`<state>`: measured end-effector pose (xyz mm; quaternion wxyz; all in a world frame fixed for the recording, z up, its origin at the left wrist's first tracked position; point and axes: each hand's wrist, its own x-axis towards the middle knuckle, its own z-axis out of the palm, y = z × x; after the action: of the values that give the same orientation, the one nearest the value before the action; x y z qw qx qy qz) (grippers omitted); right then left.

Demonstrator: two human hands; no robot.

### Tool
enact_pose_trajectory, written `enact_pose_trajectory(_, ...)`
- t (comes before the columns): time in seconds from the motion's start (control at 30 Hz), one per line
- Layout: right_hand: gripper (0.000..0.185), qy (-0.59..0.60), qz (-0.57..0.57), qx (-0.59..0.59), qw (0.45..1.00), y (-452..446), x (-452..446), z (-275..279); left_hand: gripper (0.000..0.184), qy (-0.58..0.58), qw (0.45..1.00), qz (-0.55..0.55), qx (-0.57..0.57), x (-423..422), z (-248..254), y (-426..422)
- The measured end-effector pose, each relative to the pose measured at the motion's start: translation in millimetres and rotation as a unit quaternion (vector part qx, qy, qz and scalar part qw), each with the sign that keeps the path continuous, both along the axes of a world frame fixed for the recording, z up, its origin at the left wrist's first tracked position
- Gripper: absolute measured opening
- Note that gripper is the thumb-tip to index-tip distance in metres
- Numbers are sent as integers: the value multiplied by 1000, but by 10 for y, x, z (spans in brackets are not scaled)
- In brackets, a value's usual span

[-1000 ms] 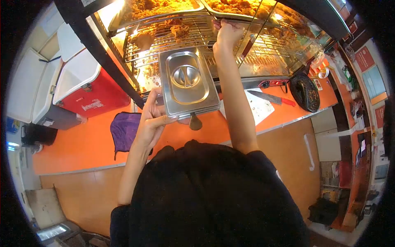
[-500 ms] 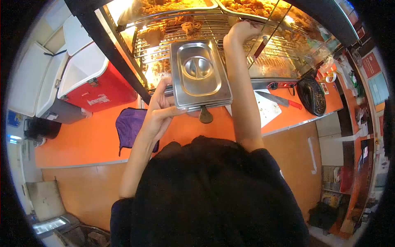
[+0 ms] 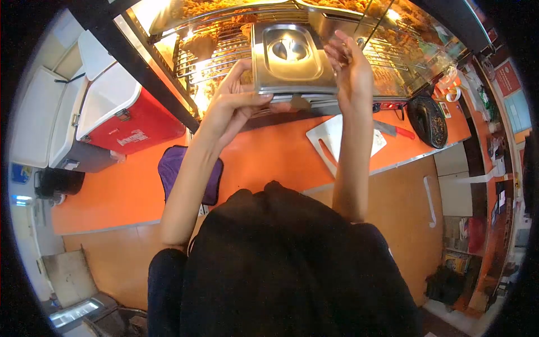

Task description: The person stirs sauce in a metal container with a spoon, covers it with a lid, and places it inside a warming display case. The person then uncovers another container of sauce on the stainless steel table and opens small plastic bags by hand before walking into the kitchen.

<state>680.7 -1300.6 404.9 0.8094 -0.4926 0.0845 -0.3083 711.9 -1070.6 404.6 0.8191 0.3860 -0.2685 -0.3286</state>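
Observation:
My left hand (image 3: 227, 106) grips the lower left edge of a lidded steel food pan (image 3: 295, 73), thumb in front and fingers curled round it. The lid has a recessed middle with a small handle. Layered metal edges show below the lid, and a tab-like piece sticks out at the front. My right hand (image 3: 353, 70) is beside the pan's right edge, fingers apart, with nothing visible in it; whether it touches the pan I cannot tell. Behind both hands stands a lit food warmer (image 3: 193, 64) with wire racks and fried pieces of food (image 3: 216, 8) in trays.
Along the orange counter (image 3: 264, 151) lie a purple cloth (image 3: 210, 182), a white cutting board (image 3: 334, 135), a red-handled knife (image 3: 401, 132) and a black oval tray (image 3: 428, 123). A red cooler (image 3: 143, 121) stands open at left. The warmer's dark frame post (image 3: 151, 73) rises near my left hand.
My right hand has come back out of the warmer to the pan's right side, its fingers now spread. The pan has moved up and right with my left hand, uncovering more of the board.

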Motion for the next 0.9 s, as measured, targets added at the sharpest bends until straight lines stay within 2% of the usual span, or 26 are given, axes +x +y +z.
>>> enact_pose_trajectory(0.07,43,39,-2,-47,998,56,-207,70,57,-5,1000,10,2,105,-41,-126)
enact_pose_trajectory(0.2,39,19,57,-88,994,21,-318,34,49,-6,999,33,19,301,-19,-365)
enact_pose_trajectory(0.3,37,4,60,-41,997,101,-250,-12,51,-41,998,29,29,438,56,-504)
enact_pose_trajectory(0.33,34,-30,66,-12,997,109,-224,-42,39,-44,999,21,-11,484,61,-546)
enact_pose_trajectory(0.43,32,-75,72,-14,994,84,0,-224,38,-52,997,59,-1,649,82,-668)
enact_pose_trajectory(0.47,30,-52,88,-58,993,69,43,-240,33,-60,996,58,17,720,74,-702)
enact_pose_trajectory(0.57,29,-33,55,-109,992,20,274,-316,39,-77,994,72,39,873,37,-801)
enact_pose_trajectory(0.6,32,-25,26,-153,988,3,351,-342,28,-71,992,73,81,879,75,-837)
enact_pose_trajectory(0.7,44,-5,-60,-285,957,12,573,-358,23,-40,994,78,66,1032,-20,-929)
enact_pose_trajectory(0.73,39,-26,-99,-265,959,67,662,-370,25,-66,992,100,39,1079,-59,-980)
enact_pose_trajectory(0.83,37,-29,-100,-216,971,139,816,-393,27,-80,980,182,-4,954,23,-1053)
enact_pose_trajectory(0.9,37,-23,-208,-363,908,112,874,-387,28,-69,980,187,-25,941,30,-1114)
